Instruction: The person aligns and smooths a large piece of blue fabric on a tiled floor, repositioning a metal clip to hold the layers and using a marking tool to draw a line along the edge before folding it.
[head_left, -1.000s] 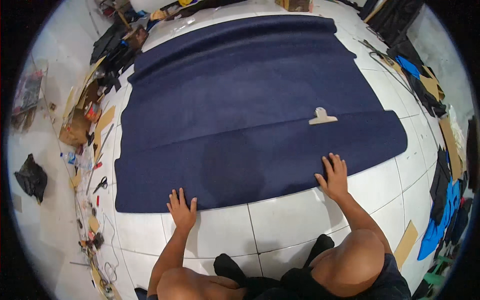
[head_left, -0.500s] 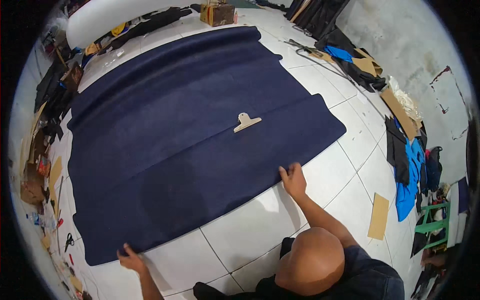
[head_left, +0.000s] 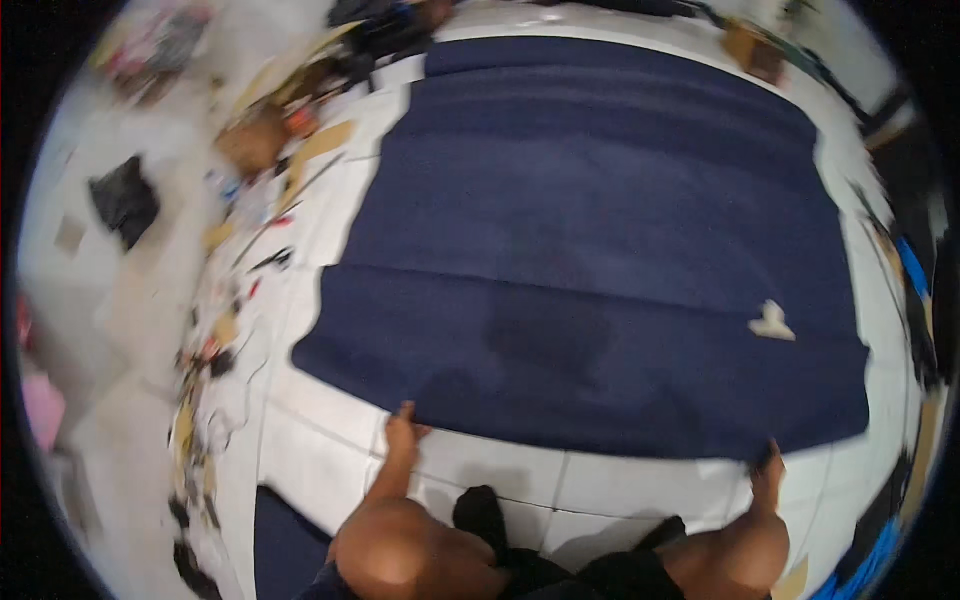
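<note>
A large navy fabric sheet [head_left: 600,240] lies spread over the floor, with creases running across it and wavy side edges. At its near edge, toward the left corner, my left hand [head_left: 402,438] has its fingers closed on the border. Farther right along the same edge my right hand [head_left: 768,468] also grips the border, though it is blurred. On the sheet's right part, beyond my right hand, lies a pale metal bulldog clip [head_left: 773,322], touched by neither hand. My shadow darkens the middle of the sheet.
My bent knees and dark-socked feet [head_left: 482,512] are at the near side. Another navy piece [head_left: 285,545] lies at lower left. Scraps, black scissors [head_left: 272,260] and a brown bag [head_left: 253,140] line the left. A box [head_left: 755,52] stands far right; blue cloth [head_left: 868,560] lies lower right.
The view has swung to the left, so the sheet and clip appear farther right. Both hands remain at the sheet's near edge, at about the same places along it.
</note>
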